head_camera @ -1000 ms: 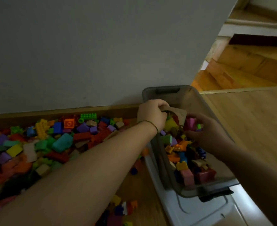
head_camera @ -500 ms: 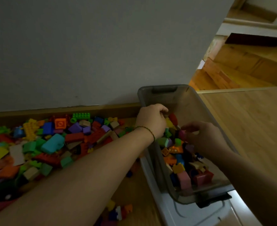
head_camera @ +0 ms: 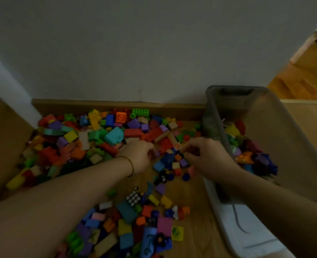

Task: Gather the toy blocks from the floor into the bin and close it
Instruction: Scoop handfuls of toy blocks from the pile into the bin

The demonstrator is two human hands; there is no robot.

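A grey see-through bin (head_camera: pixel 212 108) at right, open on its white lid (head_camera: pixel 247 233), is part-filled with blocks (head_camera: pixel 115 135), most of which lie heaped on the floor to its left. A near yellow tile (head_camera: pixel 177 233) bears a green print, too blurred to read. Left hand (head_camera: pixel 139 157) and right hand (head_camera: pixel 209 158) reach side by side into the heap, fingers curled down; whether either grasps a block cannot be told.

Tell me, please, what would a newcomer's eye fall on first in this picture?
First, the bright heap of toy blocks spread on the floor along the wall, at left and centre. Next, the left hand and the right hand, both lowered onto the blocks in the middle. At the right stands the grey bin, open and partly filled with blocks.
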